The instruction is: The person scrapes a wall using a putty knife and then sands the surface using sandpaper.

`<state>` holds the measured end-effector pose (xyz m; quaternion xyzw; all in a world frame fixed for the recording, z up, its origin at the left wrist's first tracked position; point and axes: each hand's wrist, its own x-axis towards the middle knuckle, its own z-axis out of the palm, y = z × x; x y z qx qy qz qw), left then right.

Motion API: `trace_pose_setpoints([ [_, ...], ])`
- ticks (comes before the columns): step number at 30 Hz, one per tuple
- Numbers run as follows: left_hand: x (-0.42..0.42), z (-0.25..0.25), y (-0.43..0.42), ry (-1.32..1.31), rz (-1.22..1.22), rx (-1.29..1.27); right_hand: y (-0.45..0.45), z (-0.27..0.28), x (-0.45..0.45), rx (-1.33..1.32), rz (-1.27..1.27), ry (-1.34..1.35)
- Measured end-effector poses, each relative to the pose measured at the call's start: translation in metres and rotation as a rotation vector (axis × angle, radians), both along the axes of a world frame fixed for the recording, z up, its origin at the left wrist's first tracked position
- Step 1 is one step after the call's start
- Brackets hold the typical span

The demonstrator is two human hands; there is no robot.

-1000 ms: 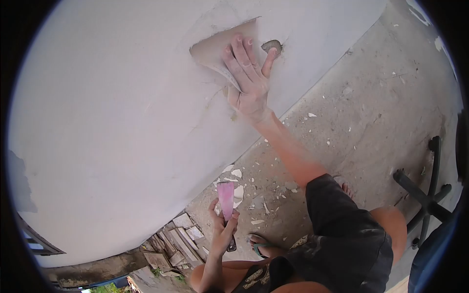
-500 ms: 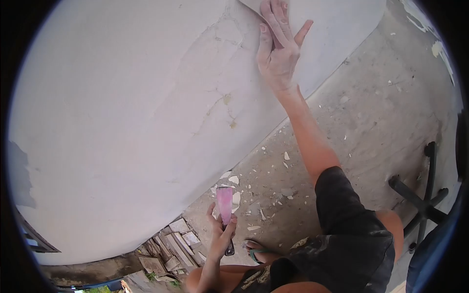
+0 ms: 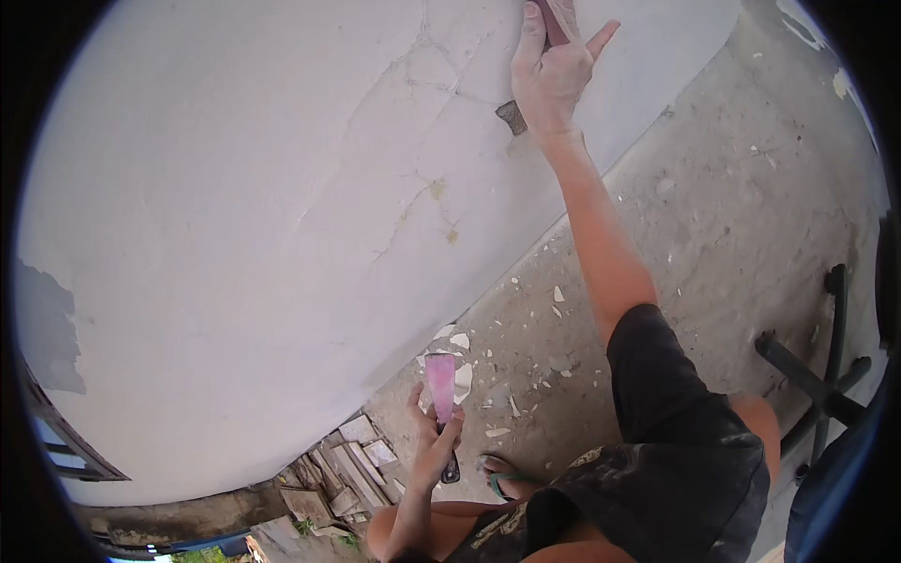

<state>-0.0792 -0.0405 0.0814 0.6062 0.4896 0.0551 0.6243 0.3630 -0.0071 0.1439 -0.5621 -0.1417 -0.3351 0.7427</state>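
My left hand is closed round the dark handle of a scraper, its pink-stained blade pointing up toward the wall. At the top of the view my right hand lies on the white wall, back of the hand showing, pale with dust. It holds a thin sheet against the wall; the fingertips and most of the sheet are cut off by the frame edge. Beside the wrist is a small grey patch of bare wall. Cracks run to its left.
The concrete floor carries scattered white flakes. Wood and tile scraps lie by the wall at the lower left. A black chair base stands at the right. My sandalled foot is near the bottom middle.
My right hand has moved up and slightly right along the wall with the sheet, uncovering the cracks and leaving the grey patch below its fingers. My left hand still holds the scraper.
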Motion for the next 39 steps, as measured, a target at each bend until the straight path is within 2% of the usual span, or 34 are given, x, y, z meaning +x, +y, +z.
trace_pose_setpoints([
  [2, 0.001, -0.007, -0.002, 0.026, -0.002, 0.003, 0.011, -0.001, -0.027, -0.008, 0.02, -0.085],
  [5, 0.009, -0.012, 0.004, 0.009, -0.067, 0.012, 0.042, -0.021, -0.124, -0.22, 0.198, -0.508],
  [7, 0.012, -0.009, 0.005, -0.001, -0.057, 0.023, 0.051, -0.045, -0.161, -0.52, 0.286, -0.931],
  [10, 0.01, 0.003, 0.008, -0.007, -0.017, 0.023, 0.036, -0.04, -0.101, -0.475, 0.077, -0.872],
  [13, 0.006, 0.002, 0.009, -0.026, 0.011, 0.012, 0.015, -0.021, -0.038, -0.301, -0.067, -0.41],
  [17, 0.007, -0.012, 0.005, 0.009, 0.014, -0.052, 0.026, -0.007, -0.047, -0.053, -0.023, -0.106],
  [19, 0.013, -0.014, 0.007, 0.015, -0.032, -0.047, 0.038, -0.016, -0.114, -0.278, 0.215, -0.435],
  [21, 0.014, -0.017, 0.007, 0.028, -0.03, -0.041, 0.051, -0.043, -0.142, -0.411, 0.34, -0.89],
  [23, 0.018, -0.011, 0.006, 0.009, -0.033, -0.034, 0.04, -0.041, -0.104, -0.415, 0.169, -0.906],
  [25, 0.018, -0.002, 0.002, -0.011, -0.024, -0.031, 0.02, -0.032, -0.047, -0.309, -0.008, -0.698],
  [27, 0.018, 0.004, -0.002, -0.043, -0.013, -0.045, 0.005, -0.002, -0.009, -0.096, -0.034, -0.217],
  [29, 0.015, 0.0, -0.006, -0.053, 0.006, -0.084, 0.004, 0.008, -0.014, 0.04, 0.049, -0.032],
  [30, 0.015, -0.001, -0.005, -0.053, 0.003, -0.095, 0.012, 0.008, -0.039, 0.07, 0.066, -0.122],
  [33, 0.017, -0.01, -0.001, -0.035, -0.068, -0.092, 0.045, -0.022, -0.14, -0.289, 0.227, -0.597],
  [34, 0.016, -0.009, -0.003, -0.027, -0.053, -0.086, 0.049, -0.037, -0.162, -0.502, 0.227, -0.82],
  [37, 0.018, 0.0, 0.0, -0.021, -0.021, -0.048, 0.046, -0.076, -0.124, -0.46, 0.021, -0.835],
  [38, 0.017, 0.007, -0.002, -0.024, -0.012, -0.035, 0.031, -0.082, -0.094, -0.508, 0.0, -0.712],
  [39, 0.016, 0.01, -0.002, -0.032, -0.001, -0.026, 0.02, -0.083, -0.063, -0.397, -0.039, -0.497],
])
